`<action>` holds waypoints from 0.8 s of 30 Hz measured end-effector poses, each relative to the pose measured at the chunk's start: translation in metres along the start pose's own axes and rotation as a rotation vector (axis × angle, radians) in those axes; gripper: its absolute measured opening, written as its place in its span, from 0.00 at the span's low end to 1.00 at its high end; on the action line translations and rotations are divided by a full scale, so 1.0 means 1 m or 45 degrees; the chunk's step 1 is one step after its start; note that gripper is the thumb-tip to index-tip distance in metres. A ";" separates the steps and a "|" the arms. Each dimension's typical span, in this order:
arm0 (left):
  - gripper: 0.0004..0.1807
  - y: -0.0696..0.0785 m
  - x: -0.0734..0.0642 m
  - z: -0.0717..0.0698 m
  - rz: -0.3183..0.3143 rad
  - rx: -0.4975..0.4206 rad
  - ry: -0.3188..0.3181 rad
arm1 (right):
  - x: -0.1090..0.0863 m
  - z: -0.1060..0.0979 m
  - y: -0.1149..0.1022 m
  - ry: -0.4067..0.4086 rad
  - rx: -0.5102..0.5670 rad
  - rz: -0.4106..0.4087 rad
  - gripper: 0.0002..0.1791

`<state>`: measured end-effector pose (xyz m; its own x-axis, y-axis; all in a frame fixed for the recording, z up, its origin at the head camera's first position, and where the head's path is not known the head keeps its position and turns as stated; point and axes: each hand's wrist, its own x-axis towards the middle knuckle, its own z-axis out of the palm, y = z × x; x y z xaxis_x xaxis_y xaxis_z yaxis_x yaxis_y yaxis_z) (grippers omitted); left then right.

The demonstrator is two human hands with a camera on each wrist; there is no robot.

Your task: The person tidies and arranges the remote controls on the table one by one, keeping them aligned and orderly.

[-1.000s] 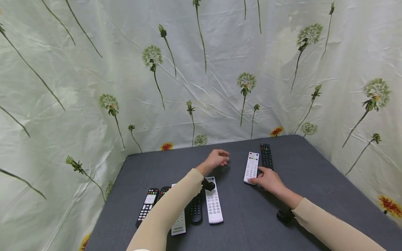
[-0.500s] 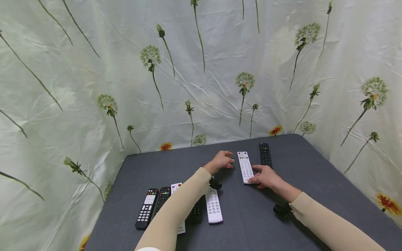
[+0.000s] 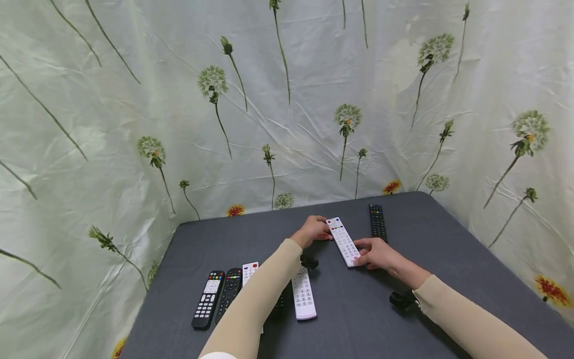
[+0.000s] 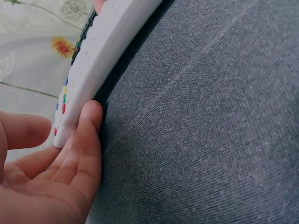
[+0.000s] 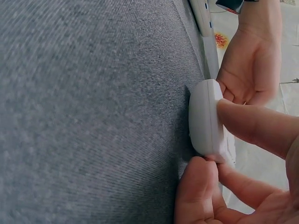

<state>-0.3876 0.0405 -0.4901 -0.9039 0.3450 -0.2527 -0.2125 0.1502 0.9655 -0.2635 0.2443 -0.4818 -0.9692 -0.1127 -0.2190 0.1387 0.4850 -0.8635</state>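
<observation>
A white remote control (image 3: 343,242) with colored buttons lies tilted on the dark grey cloth between both hands. My right hand (image 3: 378,254) pinches its near end; in the right wrist view the thumb rests on top of the remote (image 5: 204,119) and the fingertips touch its side. At the far end is my left hand (image 3: 314,230). The left wrist view shows its fingertips against the side of the remote (image 4: 100,60), with the thumb raised apart from it.
A black remote (image 3: 377,223) lies right of the white one. Several more stand in a row at left, including a black one (image 3: 208,300), another black one (image 3: 229,291) and a white one (image 3: 304,296); the left sleeve covers part of the row. A flowered curtain (image 3: 287,99) hangs behind the table.
The white remote has shifted left, away from the black one, and turned so its far end leans left. My left hand has moved slightly right and now meets that end; my right hand keeps its near end.
</observation>
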 end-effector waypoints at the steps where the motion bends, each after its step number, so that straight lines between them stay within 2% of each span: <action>1: 0.29 0.000 0.000 -0.001 -0.001 -0.014 0.014 | 0.000 0.000 0.000 -0.005 0.006 -0.006 0.39; 7: 0.18 0.000 -0.001 -0.007 0.054 -0.044 0.099 | 0.000 0.002 0.005 -0.005 0.023 -0.059 0.39; 14: 0.13 0.003 -0.004 -0.013 0.093 -0.130 0.161 | -0.003 0.004 0.004 0.025 -0.062 -0.204 0.39; 24: 0.13 0.005 -0.007 -0.017 0.083 -0.151 0.153 | -0.005 0.004 0.006 0.012 -0.109 -0.243 0.40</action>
<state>-0.3881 0.0233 -0.4828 -0.9535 0.2364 -0.1869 -0.1879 0.0187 0.9820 -0.2566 0.2441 -0.4872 -0.9781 -0.2020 -0.0505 -0.0652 0.5276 -0.8470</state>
